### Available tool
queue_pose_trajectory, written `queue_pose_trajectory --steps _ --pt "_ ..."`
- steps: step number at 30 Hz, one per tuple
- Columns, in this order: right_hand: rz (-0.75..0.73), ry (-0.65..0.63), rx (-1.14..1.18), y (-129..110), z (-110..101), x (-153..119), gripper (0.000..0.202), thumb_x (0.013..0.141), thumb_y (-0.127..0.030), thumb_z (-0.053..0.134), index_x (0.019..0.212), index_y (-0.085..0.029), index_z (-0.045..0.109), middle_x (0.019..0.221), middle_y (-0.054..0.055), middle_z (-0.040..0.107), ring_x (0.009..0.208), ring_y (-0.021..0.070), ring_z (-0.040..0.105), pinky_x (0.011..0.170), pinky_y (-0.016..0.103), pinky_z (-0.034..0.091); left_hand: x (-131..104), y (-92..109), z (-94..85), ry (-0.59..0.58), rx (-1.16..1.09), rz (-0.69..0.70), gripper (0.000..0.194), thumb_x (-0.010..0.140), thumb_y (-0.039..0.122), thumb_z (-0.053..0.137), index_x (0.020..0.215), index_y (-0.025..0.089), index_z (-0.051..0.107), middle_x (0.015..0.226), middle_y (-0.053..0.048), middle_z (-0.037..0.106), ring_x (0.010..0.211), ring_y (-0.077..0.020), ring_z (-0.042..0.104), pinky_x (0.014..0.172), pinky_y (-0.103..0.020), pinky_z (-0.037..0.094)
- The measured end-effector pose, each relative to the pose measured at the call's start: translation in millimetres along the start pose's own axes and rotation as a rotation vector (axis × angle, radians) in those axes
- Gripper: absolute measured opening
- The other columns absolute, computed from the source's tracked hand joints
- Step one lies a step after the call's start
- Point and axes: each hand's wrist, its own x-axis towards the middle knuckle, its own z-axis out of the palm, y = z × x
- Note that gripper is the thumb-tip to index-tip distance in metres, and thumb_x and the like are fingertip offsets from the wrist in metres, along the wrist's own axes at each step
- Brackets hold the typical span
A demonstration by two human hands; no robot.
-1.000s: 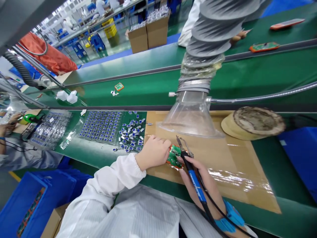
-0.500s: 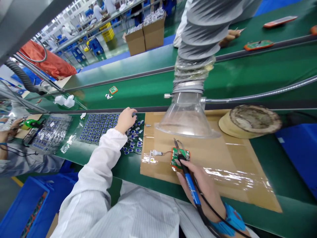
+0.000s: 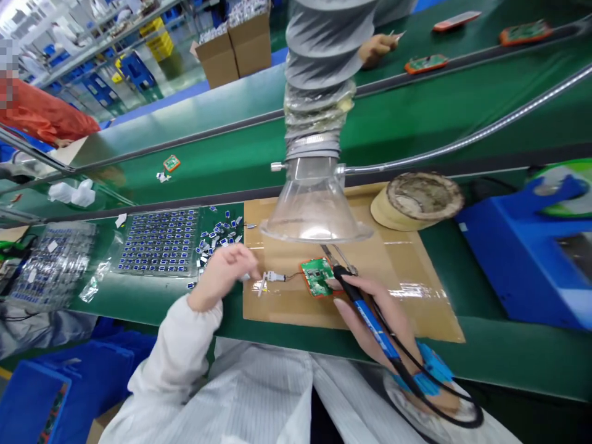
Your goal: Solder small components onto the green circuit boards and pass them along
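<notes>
My right hand (image 3: 400,313) is wrapped round a soldering iron (image 3: 375,327) with a blue and black grip and a black cable. Under its fingertips lies a green circuit board (image 3: 316,276) in an orange frame, on the brown cardboard mat. Thin wires join the board to a white connector (image 3: 276,276) on its left. My left hand (image 3: 226,271) hovers over the mat's left edge, near that connector, fingers pinched together. Something small and pale shows by its fingertips, too blurred to name. Loose small blue-and-white parts (image 3: 224,241) lie scattered just beyond that hand.
A clear fume hood (image 3: 319,213) hangs low over the cardboard mat (image 3: 430,308). A round beige pot (image 3: 398,213) and a blue holder (image 3: 518,259) stand right. A sheet of parts (image 3: 157,240) lies left. A co-worker's hand (image 3: 379,48) is across the belt.
My left hand has moved from the loose parts back towards me, to beside the white connector. My right hand still holds the soldering iron over the board. The whole view has shifted.
</notes>
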Motion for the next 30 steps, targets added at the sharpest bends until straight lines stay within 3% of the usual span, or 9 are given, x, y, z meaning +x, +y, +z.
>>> queue_pose_trajectory --steps 1,3,7,14,22,27,30 --pt "0.056 0.000 0.089 -5 2 0 0.039 0.093 -0.028 0.071 0.131 -0.028 0.059 0.111 0.006 0.079 0.105 0.0248 0.076 0.096 0.044 0.061 -10 -4 17.8 -0.107 -0.003 -0.086 0.028 0.079 0.040 0.082 0.081 0.016 0.068 0.067 -0.004 0.073 0.061 -0.0137 0.066 0.063 -0.025 0.050" --pt "0.153 0.033 0.238 -18 9 1 0.037 0.093 -0.026 0.072 0.128 -0.029 0.060 0.108 0.004 0.080 0.099 0.0212 0.078 0.094 0.038 0.063 -20 -12 48.5 -0.188 0.002 -0.152 0.029 0.077 0.040 0.083 0.081 0.014 0.069 0.066 -0.004 0.073 0.059 -0.0116 0.064 0.061 -0.023 0.048" --pt "0.232 0.075 0.387 -39 25 8 0.034 0.089 -0.022 0.076 0.119 -0.030 0.063 0.101 0.001 0.079 0.091 0.0165 0.078 0.087 0.030 0.064 -15 -18 78.2 -0.182 0.019 -0.127 0.030 0.080 0.042 0.079 0.079 0.014 0.070 0.067 -0.004 0.073 0.060 -0.0102 0.062 0.062 -0.021 0.048" --pt "0.270 0.183 0.455 -51 27 16 0.031 0.084 -0.017 0.078 0.109 -0.028 0.065 0.087 -0.003 0.078 0.078 0.0141 0.076 0.077 0.027 0.064 -14 -17 81.5 -0.194 0.110 -0.068 0.026 0.081 0.040 0.076 0.078 0.015 0.071 0.069 -0.005 0.074 0.061 -0.0117 0.062 0.060 -0.022 0.048" --pt "0.330 0.200 0.438 -44 28 15 0.027 0.083 -0.022 0.080 0.105 -0.028 0.066 0.083 -0.003 0.076 0.075 0.0146 0.075 0.076 0.028 0.063 -14 -21 87.4 -0.068 0.223 0.045 0.022 0.086 0.037 0.071 0.078 0.016 0.072 0.074 -0.005 0.074 0.066 -0.0149 0.065 0.065 -0.027 0.050" --pt "0.300 0.233 0.345 -35 31 11 0.024 0.087 -0.028 0.077 0.108 -0.027 0.066 0.087 -0.001 0.075 0.077 0.0161 0.075 0.076 0.030 0.064 -4 -22 84.2 0.007 0.518 0.327 0.015 0.088 0.024 0.068 0.074 0.020 0.070 0.086 -0.004 0.075 0.092 -0.0213 0.067 0.093 -0.040 0.049" --pt "0.270 0.309 0.190 -26 23 4 0.023 0.089 -0.031 0.077 0.109 -0.026 0.068 0.095 0.003 0.077 0.085 0.0190 0.077 0.081 0.033 0.064 7 -25 81.3 0.045 0.745 0.306 0.015 0.085 0.017 0.069 0.070 0.021 0.069 0.093 -0.004 0.075 0.101 -0.0240 0.063 0.098 -0.045 0.044"
